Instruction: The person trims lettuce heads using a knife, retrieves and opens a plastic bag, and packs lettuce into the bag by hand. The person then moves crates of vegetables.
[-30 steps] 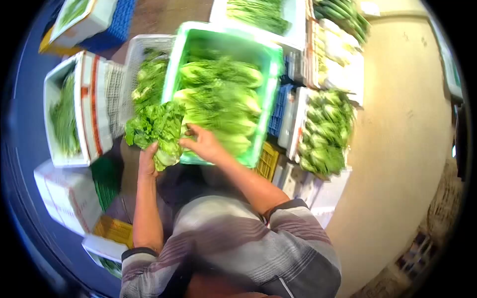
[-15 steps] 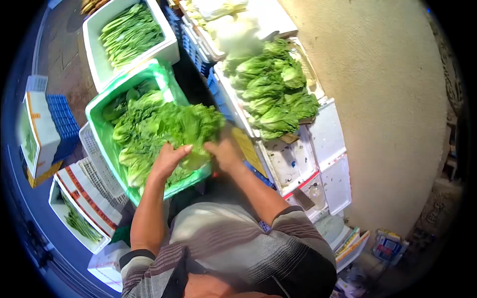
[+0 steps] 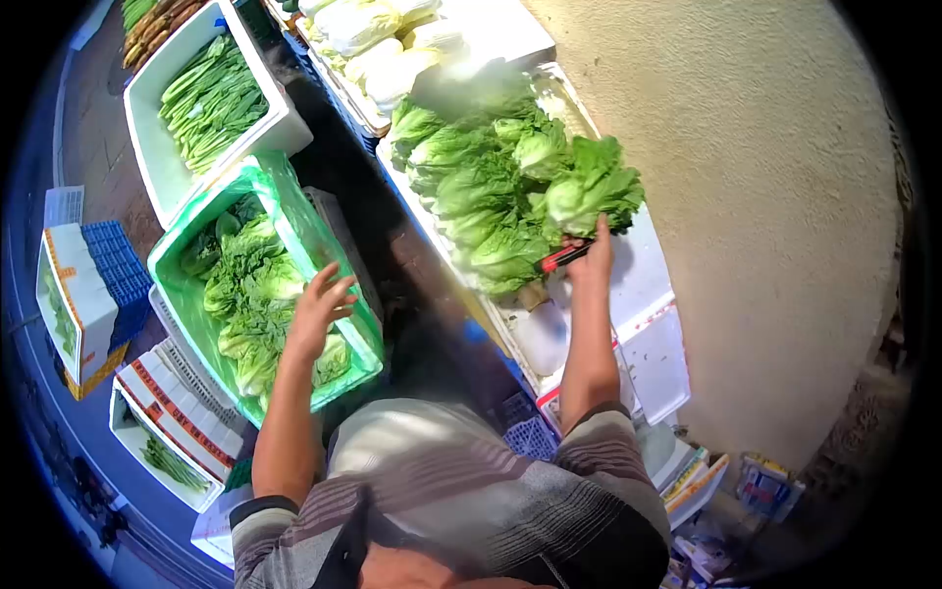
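Observation:
My right hand (image 3: pixel 592 253) is at the near right end of the lettuce pile, closed around the base of a leafy head of lettuce (image 3: pixel 584 196). A red-and-black handled tool (image 3: pixel 564 257) also sticks out from this hand; its kind I cannot make out. Several more lettuce heads (image 3: pixel 471 196) lie stacked beside it in a white foam box. My left hand (image 3: pixel 322 309) holds nothing, its fingers apart, over the right edge of a box lined with green plastic (image 3: pixel 265 177). Inside that box lie loose lettuce heads (image 3: pixel 257 294).
Long green leafy stalks (image 3: pixel 211 103) fill a white foam box (image 3: pixel 147 147) at upper left. Pale cabbages (image 3: pixel 378 44) sit behind the lettuce pile. White foam lids (image 3: pixel 655 363) and a beige wall (image 3: pixel 756 216) are on the right. Blue crates (image 3: pixel 116 260) stand at far left.
My right hand has carried the lettuce from over the green-lined box to the pile on the right. My left hand has let go of it and opened. The view has shifted.

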Motion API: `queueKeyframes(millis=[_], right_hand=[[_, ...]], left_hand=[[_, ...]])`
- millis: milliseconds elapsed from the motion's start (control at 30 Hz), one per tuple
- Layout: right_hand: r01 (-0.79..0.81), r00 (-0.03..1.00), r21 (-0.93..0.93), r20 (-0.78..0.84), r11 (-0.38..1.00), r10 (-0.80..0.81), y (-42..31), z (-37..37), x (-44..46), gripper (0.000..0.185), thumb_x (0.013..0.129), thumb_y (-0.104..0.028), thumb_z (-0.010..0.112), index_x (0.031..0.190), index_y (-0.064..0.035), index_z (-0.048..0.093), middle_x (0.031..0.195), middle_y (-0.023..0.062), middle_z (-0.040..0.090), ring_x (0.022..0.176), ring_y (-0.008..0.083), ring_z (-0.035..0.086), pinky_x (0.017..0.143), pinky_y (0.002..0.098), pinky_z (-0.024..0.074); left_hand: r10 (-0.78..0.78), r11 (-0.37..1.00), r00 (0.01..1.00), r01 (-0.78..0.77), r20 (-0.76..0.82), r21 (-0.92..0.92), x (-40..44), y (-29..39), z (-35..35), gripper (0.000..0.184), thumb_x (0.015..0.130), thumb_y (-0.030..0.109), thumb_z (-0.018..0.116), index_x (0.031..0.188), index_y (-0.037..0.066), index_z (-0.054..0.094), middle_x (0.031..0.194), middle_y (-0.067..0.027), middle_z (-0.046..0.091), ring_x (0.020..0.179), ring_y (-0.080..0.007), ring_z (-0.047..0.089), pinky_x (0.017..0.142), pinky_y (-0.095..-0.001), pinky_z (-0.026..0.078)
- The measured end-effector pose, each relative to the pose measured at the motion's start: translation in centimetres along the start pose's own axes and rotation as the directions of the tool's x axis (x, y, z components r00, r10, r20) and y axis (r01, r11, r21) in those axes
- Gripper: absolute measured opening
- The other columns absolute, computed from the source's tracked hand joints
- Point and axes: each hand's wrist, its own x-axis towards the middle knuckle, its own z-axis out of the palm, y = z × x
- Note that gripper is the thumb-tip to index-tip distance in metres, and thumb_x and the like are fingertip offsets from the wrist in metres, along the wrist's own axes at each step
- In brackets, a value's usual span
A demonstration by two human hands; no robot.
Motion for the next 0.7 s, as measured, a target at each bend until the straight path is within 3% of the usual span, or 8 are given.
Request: queueKeyframes(millis=[33, 67, 167, 300, 367, 467, 567, 700], right_hand=[[0.061, 0.98, -0.08, -0.184, 0.995, -0.075, -0.9, 1.3, 0.4, 0.029, 0.1, -0.038, 0.054, 0.101, -0.0097, 0.06, 0.071, 0.0049, 0.059, 0.047, 0.0133, 0.043, 0.052, 0.0334, 0.0479], [0.043, 0.944, -0.137, -0.318, 0.99, -0.085, -1.6, 2.2, 0.8, 0.027, 0.098, -0.036, 0.058, 0.1, -0.0086, 0.06, 0.073, 0.0058, 0.06, 0.048, 0.0139, 0.045, 0.051, 0.0332, 0.0484], [-0.098, 0.868, -0.221, -0.495, 0.97, -0.025, -1.7, -0.3, 6.5, 0.024, 0.094, -0.03, 0.066, 0.1, -0.0078, 0.059, 0.075, 0.0075, 0.059, 0.049, 0.0145, 0.045, 0.048, 0.0355, 0.0479], [-0.257, 0.869, -0.488, -0.494, 0.834, -0.021, 1.6, -2.0, 12.9, 0.023, 0.09, -0.025, 0.071, 0.097, -0.0066, 0.059, 0.073, 0.0077, 0.052, 0.051, 0.0188, 0.044, 0.051, 0.0426, 0.0504], [-0.3, 0.855, -0.502, -0.519, 0.811, -0.005, 1.8, -1.2, 14.8, 0.025, 0.09, -0.027, 0.072, 0.099, -0.0065, 0.061, 0.073, 0.0082, 0.051, 0.052, 0.0191, 0.045, 0.055, 0.0438, 0.0529], [-0.351, 0.89, -0.642, -0.456, 0.682, 0.029, 1.0, -0.5, 14.7, 0.026, 0.09, -0.027, 0.073, 0.1, -0.0065, 0.062, 0.073, 0.0084, 0.049, 0.054, 0.0195, 0.045, 0.057, 0.0443, 0.0551], [-0.33, 0.876, -0.535, -0.481, 0.778, 0.04, 1.2, -0.8, 14.0, 0.028, 0.089, -0.028, 0.074, 0.097, -0.0043, 0.061, 0.074, 0.0087, 0.048, 0.055, 0.0198, 0.046, 0.056, 0.0446, 0.0559], [-0.299, 0.869, -0.53, -0.494, 0.793, -0.002, 1.8, -1.3, 13.7, 0.037, 0.087, -0.032, 0.076, 0.094, -0.0014, 0.056, 0.072, 0.0083, 0.046, 0.055, 0.0205, 0.045, 0.058, 0.044, 0.056]], left_hand=[[-0.008, 1.0, 0.999, 0.007, -0.048, -0.027, -0.6, -1.0, -1.7, 0.074, 0.092, 0.04, 0.064, 0.148, 0.001, 0.036, 0.133, -0.0157, 0.057, 0.106, -0.0231, 0.061, 0.09, -0.0369, 0.05], [-0.055, 0.997, 0.991, 0.048, -0.119, -0.057, -0.8, -2.7, -4.0, 0.073, 0.091, 0.038, 0.064, 0.148, 0.001, 0.036, 0.13, -0.014, 0.058, 0.104, -0.0234, 0.061, 0.089, -0.0371, 0.051], [-0.104, 0.991, 0.943, 0.071, -0.317, -0.113, -3.3, -5.4, -8.4, 0.069, 0.091, 0.039, 0.065, 0.146, 0.005, 0.039, 0.122, -0.012, 0.06, 0.095, -0.0232, 0.062, 0.081, -0.0365, 0.052], [-0.227, 0.94, 0.87, 0.078, -0.437, -0.333, -5.9, -9.9, -12.5, 0.064, 0.092, 0.04, 0.064, 0.144, 0.009, 0.041, 0.116, -0.011, 0.06, 0.089, -0.0214, 0.061, 0.075, -0.036, 0.052], [-0.306, 0.9, 0.832, 0.095, -0.462, -0.426, -6.8, -11.7, -13.4, 0.062, 0.093, 0.041, 0.062, 0.142, 0.011, 0.042, 0.114, -0.0106, 0.06, 0.086, -0.0209, 0.061, 0.074, -0.0369, 0.051], [-0.345, 0.885, 0.81, 0.111, -0.475, -0.453, -8.7, -15.1, -14.1, 0.054, 0.095, 0.044, 0.059, 0.135, 0.011, 0.044, 0.114, -0.01, 0.061, 0.086, -0.0256, 0.062, 0.079, -0.0444, 0.05], [-0.383, 0.883, 0.79, 0.16, -0.478, -0.442, -8.9, -17.4, -14.5, 0.054, 0.095, 0.046, 0.056, 0.135, 0.011, 0.045, 0.113, -0.0094, 0.063, 0.093, -0.0305, 0.062, 0.085, -0.0478, 0.049], [-0.408, 0.85, 0.791, 0.146, -0.457, -0.506, -9.2, -18.8, -14.5, 0.053, 0.096, 0.046, 0.055, 0.135, 0.012, 0.045, 0.111, -0.009, 0.063, 0.096, -0.0316, 0.061, 0.085, -0.0486, 0.048]])
